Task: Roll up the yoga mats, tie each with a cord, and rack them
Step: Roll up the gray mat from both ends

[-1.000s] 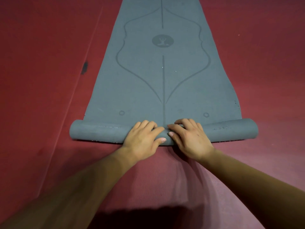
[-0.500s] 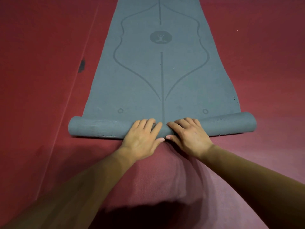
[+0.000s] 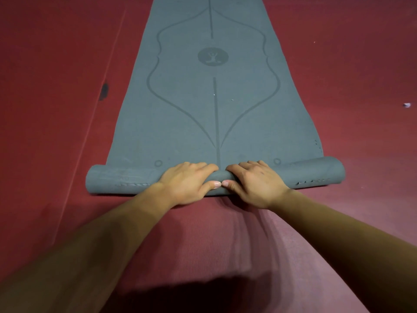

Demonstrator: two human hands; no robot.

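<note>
A grey-blue yoga mat (image 3: 209, 114) with printed alignment lines and a round emblem lies flat on a red floor, stretching away from me. Its near end is wound into a roll (image 3: 117, 178) that runs left to right. My left hand (image 3: 187, 181) and my right hand (image 3: 255, 184) sit side by side on the middle of the roll. Fingers curl over the top of it and both thumbs press its near side, tips almost touching. The roll's left and right ends are free. No cord is in view.
Red matting (image 3: 203, 240) covers the floor all around, with a seam line (image 3: 90, 132) running along the left. A dark mark (image 3: 104, 91) lies left of the mat and a small white scrap (image 3: 406, 105) far right.
The roll has turned forward and away from me, taking in a little more mat. Both hands shifted on it: thumbs came down onto the near side and now meet.
</note>
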